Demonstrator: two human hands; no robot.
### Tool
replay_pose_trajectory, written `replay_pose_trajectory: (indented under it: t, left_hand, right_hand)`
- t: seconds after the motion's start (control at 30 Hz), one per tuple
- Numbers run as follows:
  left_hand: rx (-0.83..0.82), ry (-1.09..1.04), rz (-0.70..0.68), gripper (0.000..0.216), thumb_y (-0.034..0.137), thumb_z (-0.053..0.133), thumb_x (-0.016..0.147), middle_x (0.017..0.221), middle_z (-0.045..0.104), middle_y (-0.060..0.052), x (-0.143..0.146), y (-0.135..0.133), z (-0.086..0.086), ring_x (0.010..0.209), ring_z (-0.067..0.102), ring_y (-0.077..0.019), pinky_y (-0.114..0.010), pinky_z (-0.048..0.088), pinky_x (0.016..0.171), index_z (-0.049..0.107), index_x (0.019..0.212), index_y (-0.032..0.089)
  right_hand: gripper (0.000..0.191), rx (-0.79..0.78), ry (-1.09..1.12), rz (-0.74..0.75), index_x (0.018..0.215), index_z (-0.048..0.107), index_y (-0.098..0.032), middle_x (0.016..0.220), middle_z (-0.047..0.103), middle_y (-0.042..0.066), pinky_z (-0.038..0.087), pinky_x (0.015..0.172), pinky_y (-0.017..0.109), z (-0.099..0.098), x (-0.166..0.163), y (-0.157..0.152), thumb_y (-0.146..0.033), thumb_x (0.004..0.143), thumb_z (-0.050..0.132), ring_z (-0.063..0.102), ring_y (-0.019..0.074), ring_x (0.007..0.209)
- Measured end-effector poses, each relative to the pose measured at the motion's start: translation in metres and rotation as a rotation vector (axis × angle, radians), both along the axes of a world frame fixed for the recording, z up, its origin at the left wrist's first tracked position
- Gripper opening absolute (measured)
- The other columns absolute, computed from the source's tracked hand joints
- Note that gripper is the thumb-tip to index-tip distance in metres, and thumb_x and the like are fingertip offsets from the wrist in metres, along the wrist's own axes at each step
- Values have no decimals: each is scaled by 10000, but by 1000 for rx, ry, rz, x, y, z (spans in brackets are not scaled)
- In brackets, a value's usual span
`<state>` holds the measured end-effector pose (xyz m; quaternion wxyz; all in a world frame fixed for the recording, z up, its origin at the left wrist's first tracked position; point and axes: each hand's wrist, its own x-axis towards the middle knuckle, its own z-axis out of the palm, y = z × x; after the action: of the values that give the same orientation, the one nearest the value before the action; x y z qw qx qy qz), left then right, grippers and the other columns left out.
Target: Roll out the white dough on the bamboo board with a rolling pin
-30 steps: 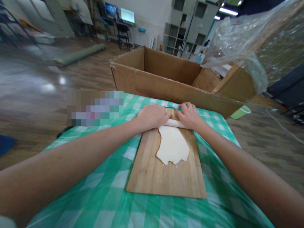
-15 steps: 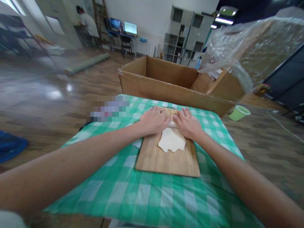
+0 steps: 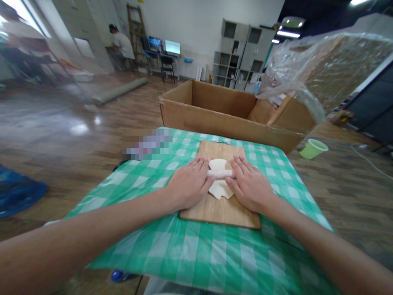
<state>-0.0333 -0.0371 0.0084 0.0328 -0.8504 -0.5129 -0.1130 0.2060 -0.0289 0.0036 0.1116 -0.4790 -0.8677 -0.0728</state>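
Observation:
A pale rolling pin (image 3: pixel 220 174) lies across a flat, uneven sheet of dough (image 3: pixel 221 189) on a wooden cutting board (image 3: pixel 211 216). Over the pin's left end rests my left hand (image 3: pixel 192 180), its fingers pointing forward and its thumb on the near side. My right hand (image 3: pixel 250 182) covers the other end in the same way, thumb toward the middle. Both palms hide the pin's ends. Dough shows in front of and behind the pin.
A green checked tablecloth (image 3: pixel 196 250) covers the table. Beyond it stands a large open cardboard box (image 3: pixel 215 116), with plastic-wrapped material at its right. A light green bucket (image 3: pixel 313 148) is on the floor at right. A person (image 3: pixel 122 46) sits far back; a blurred item lies at the table's left edge.
Both hands have drawn the rolling pin back toward me, from the far edge of the dough to about its middle. The dough's far part is now uncovered. The camera view has shifted slightly.

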Motion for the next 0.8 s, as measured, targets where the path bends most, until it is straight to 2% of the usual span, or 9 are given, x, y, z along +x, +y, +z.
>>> replay_pose_trajectory:
  t: [0.1, 0.2, 0.27, 0.37, 0.47, 0.6, 0.8]
  left_hand:
    - [-16, 19, 55, 502, 390, 264, 1114, 1490, 601, -201, 1, 16, 1, 1415, 555, -288, -434, 505, 1088, 567, 1398, 108]
    - [11, 65, 21, 493, 353, 227, 1128, 1458, 615, -199, 0, 39, -1, 1424, 536, -282, -442, 496, 1101, 570, 1389, 112]
    - [17, 119, -8, 473, 318, 225, 1130, 1450, 617, -195, -3, 56, -3, 1438, 517, -284, -462, 485, 1114, 567, 1396, 127]
    - [-11, 180, 19, 427, 275, 263, 1123, 1504, 574, -195, -8, 79, -5, 1428, 523, -300, -496, 478, 1114, 566, 1402, 162]
    - [-24, 195, 41, 407, 266, 296, 1116, 1570, 508, -208, -10, 91, -6, 1406, 546, -319, -516, 482, 1104, 569, 1407, 185]
    - [26, 187, -6, 439, 277, 291, 1119, 1570, 509, -221, -9, 82, -7, 1437, 520, -336, -542, 457, 1125, 520, 1482, 185]
    - [71, 104, 54, 513, 389, 258, 1125, 1515, 567, -222, 1, 49, -3, 1458, 493, -336, -497, 443, 1142, 595, 1397, 114]
  right_hand:
    - [770, -81, -13, -4, 1572, 471, -64, 1638, 450, 210, 356, 1250, 539, 7, -3, 21, -592, 1087, 191, 356, 345, 1564]
    - [759, -114, -22, -17, 1575, 483, -121, 1648, 454, 167, 375, 1233, 545, 10, -7, 47, -609, 1087, 167, 332, 348, 1574]
    - [758, -96, -37, -6, 1575, 482, -114, 1658, 439, 170, 336, 1249, 563, 10, -10, 65, -599, 1091, 157, 301, 353, 1587]
    - [731, -56, -80, 42, 1547, 520, -104, 1661, 432, 175, 260, 1275, 592, 6, -14, 91, -562, 1101, 166, 284, 349, 1594]
    - [700, -50, -90, 52, 1522, 558, -141, 1662, 440, 148, 250, 1275, 607, 3, -17, 109, -568, 1098, 202, 275, 343, 1598]
    - [730, -39, -54, 18, 1510, 577, -153, 1677, 417, 140, 285, 1265, 596, 4, -18, 110, -620, 1083, 213, 238, 350, 1609]
    - [742, -15, -24, 51, 1582, 472, -119, 1695, 377, 154, 284, 1272, 571, 6, -11, 83, -596, 1094, 180, 229, 341, 1612]
